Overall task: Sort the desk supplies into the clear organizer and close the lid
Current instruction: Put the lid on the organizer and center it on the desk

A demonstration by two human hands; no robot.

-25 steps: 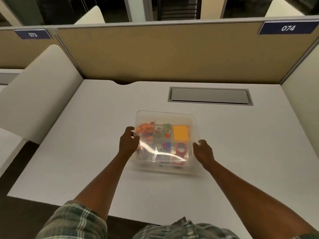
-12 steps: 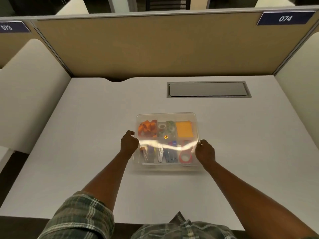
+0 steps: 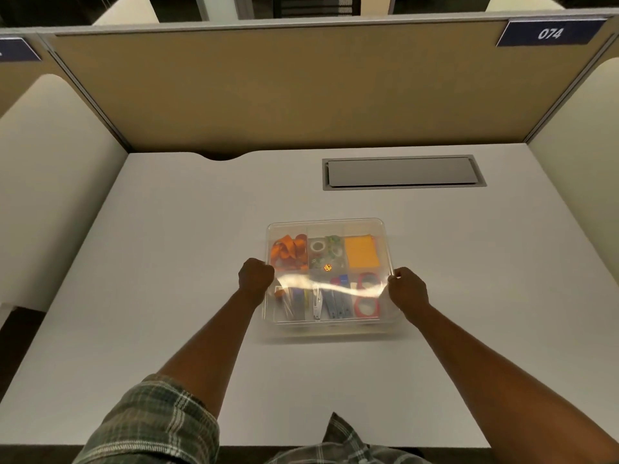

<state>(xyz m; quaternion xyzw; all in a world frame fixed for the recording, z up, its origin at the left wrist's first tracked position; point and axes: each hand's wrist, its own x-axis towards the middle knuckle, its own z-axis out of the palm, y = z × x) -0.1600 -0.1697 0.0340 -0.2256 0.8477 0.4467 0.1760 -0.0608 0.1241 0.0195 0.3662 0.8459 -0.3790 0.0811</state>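
A clear organizer [image 3: 330, 324] sits mid-desk with its clear lid [image 3: 326, 226] lying over it. Through the lid I see orange clips [image 3: 288, 251], tape rolls [image 3: 325, 251], orange sticky notes [image 3: 361, 252], blue and white clips [image 3: 330, 301] and red tape rings [image 3: 367, 296] in separate compartments. My left hand [image 3: 255, 276] is curled on the lid's left edge. My right hand [image 3: 407, 288] pinches the lid's right edge. A bright glare band crosses the lid between the hands.
The white desk [image 3: 167, 262] has a grey cable hatch [image 3: 403, 171] at the back right. A tan partition [image 3: 301, 88] closes off the back, with cream side panels [image 3: 50, 182] left and right. A "074" label [image 3: 549, 33] is at the top right.
The view has tilted down and the organizer now sits squarer to me. My left hand's fingers have curled tighter onto the lid's left edge; both hands stay at its sides.
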